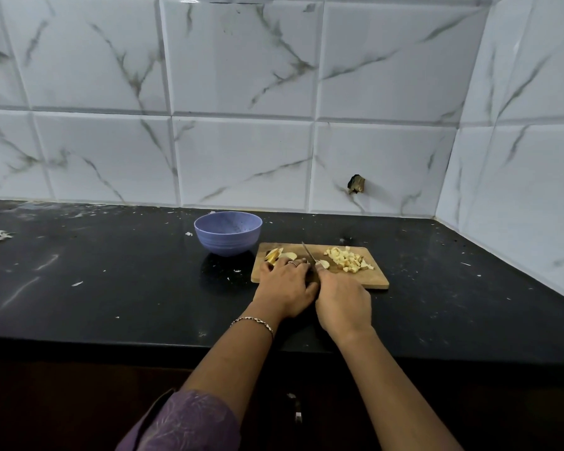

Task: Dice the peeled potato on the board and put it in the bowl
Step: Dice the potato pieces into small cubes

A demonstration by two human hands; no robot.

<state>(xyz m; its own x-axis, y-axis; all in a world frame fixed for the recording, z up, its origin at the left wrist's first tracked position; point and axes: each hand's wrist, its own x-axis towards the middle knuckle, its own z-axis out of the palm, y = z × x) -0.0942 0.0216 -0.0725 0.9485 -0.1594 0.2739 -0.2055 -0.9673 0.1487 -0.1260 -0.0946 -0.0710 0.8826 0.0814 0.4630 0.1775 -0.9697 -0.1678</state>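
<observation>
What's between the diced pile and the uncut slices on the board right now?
In the head view: the knife, one potato piece right of its blade, and fingertips of the left hand.

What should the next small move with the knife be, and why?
Probably press the knife down for another cut. The right hand holds it with the blade tilted over the board, the left hand steadies uncut potato slices beside it, and only the diced pile is finished.

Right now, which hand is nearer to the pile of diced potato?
Right. The right hand holds the knife close in front of the pile; the left hand holds the slices farther left.
</observation>
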